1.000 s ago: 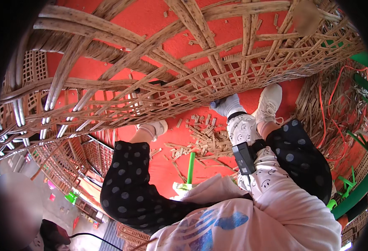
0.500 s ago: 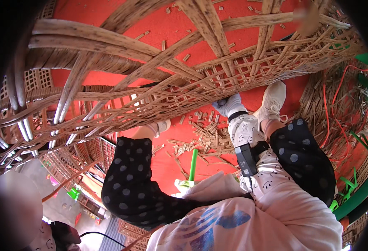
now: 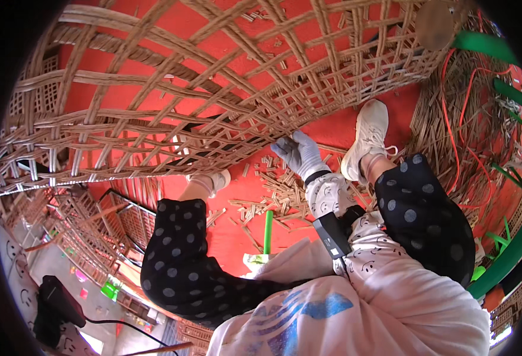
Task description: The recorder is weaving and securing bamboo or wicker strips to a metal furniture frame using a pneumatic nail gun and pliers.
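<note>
A large brown woven lattice, made of paired flat strands, spans the upper picture from the left rim to the upper right. Just below its near lower edge is my right hand in a grey-blue glove. The thumb and fingers are stretched out and apart, with the fingertips close to the weave's edge; whether they touch it is not clear. No held thing shows in that hand. My left sleeve rises along the left rim, with a black device strapped on it. The left hand itself is lost beyond the dark rim.
Cut strand pieces litter the red floor between my feet. A heap of long strands and an orange cord lie to the right. A green stick stands before my lap. Other woven baskets are at left.
The lattice has swung and tilted, so its holes face me more openly. My right hand has drawn left and nearer, its fingers now visible. My left sleeve has come up along the left rim.
</note>
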Available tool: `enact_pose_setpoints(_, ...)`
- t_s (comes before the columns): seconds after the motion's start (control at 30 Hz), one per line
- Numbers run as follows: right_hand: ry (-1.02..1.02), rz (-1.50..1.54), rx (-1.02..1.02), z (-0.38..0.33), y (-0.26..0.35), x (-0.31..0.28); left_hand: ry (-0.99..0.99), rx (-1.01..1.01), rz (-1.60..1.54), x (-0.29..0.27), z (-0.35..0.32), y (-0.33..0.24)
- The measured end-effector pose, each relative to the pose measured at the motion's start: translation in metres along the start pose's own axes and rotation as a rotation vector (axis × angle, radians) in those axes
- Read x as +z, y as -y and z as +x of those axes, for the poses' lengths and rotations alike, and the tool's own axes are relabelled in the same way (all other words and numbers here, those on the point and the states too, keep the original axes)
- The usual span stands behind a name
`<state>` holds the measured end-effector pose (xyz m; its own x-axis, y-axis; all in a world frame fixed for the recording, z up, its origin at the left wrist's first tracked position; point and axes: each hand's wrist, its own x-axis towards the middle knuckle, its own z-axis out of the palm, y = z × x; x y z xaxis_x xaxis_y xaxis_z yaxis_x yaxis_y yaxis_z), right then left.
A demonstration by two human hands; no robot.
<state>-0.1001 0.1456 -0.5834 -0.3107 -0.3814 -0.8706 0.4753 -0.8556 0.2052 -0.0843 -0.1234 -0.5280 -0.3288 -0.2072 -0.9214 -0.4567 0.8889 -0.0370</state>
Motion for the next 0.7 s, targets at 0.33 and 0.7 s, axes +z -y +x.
enact_pose_setpoints(0.33,0.055,-0.085,0.061,-0.002,0.003,0.022,0.015,0.016,0.039,-0.003,0.002,-0.008)
enact_pose_setpoints(0.7,-0.082,0.088,0.038,-0.003,0.008,0.025,0.012,0.026,0.067,-0.009,0.005,-0.013)
